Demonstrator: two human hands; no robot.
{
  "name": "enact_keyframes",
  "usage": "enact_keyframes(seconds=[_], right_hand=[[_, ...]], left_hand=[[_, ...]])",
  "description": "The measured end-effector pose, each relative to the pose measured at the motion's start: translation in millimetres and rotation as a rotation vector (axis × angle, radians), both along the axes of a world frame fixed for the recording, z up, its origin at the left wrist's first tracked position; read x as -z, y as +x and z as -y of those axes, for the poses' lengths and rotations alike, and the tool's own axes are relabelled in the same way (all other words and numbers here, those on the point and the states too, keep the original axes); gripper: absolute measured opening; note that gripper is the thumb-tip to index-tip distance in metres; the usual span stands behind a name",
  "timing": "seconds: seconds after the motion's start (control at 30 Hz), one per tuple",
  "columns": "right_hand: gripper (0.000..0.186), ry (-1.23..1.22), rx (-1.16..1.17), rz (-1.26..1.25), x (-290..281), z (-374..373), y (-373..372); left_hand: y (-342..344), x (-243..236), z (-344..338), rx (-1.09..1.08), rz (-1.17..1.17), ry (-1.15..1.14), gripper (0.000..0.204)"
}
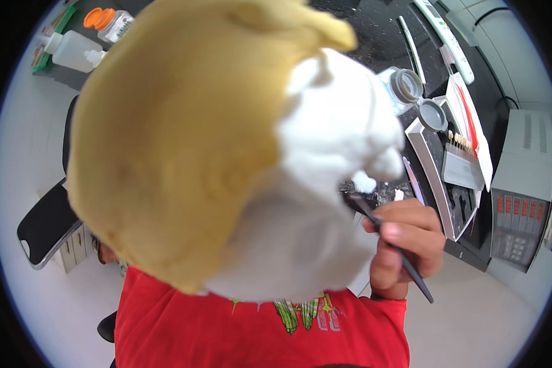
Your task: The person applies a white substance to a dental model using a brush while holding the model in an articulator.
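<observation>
A large rounded model [172, 141] fills the middle of the view, close and blurred. Yellow material covers its left side, while its right side is white with ridges and lumps. My right hand [408, 242] is closed around a slim dark hand tool [405, 257], held between thumb and fingers. The tool's flattened tip points up and left, beside the model's lower right edge; whether it touches cannot be told. Just beyond the tip lies a small white heap [364, 182]. Only a bit of my left wrist [106, 253] shows past the model's lower left; that hand's fingers are hidden.
At the right are an open jar [405, 86] with a grey cap, a shade guide [463, 168] with tooth-coloured tabs, a shallow case [432, 165], and a grey device [521, 190] with red displays. Bottles [73, 51] stand top left; a black chair [49, 227] is below them.
</observation>
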State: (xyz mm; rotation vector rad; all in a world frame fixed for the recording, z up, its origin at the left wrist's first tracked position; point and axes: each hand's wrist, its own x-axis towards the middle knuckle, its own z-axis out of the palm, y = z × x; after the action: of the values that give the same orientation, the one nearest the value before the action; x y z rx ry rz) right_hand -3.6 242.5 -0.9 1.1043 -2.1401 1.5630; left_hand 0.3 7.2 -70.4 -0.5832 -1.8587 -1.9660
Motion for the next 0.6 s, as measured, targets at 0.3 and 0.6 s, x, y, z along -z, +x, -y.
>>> enact_keyframes(seconds=[0.3, 0.6], right_hand=[[0.015, -0.199, 0.504, 0.369, 13.1, -54.5, 48.0], [0.015, -0.042, 0.584, 0.364, 21.9, -67.0, 58.4]], left_hand=[[4.2, -15.9, -5.6, -0.095, 0.145, 0.043, 0.089], [1.2, -24.0, -10.1, -0.139, 0.202, 0.109, 0.089]])
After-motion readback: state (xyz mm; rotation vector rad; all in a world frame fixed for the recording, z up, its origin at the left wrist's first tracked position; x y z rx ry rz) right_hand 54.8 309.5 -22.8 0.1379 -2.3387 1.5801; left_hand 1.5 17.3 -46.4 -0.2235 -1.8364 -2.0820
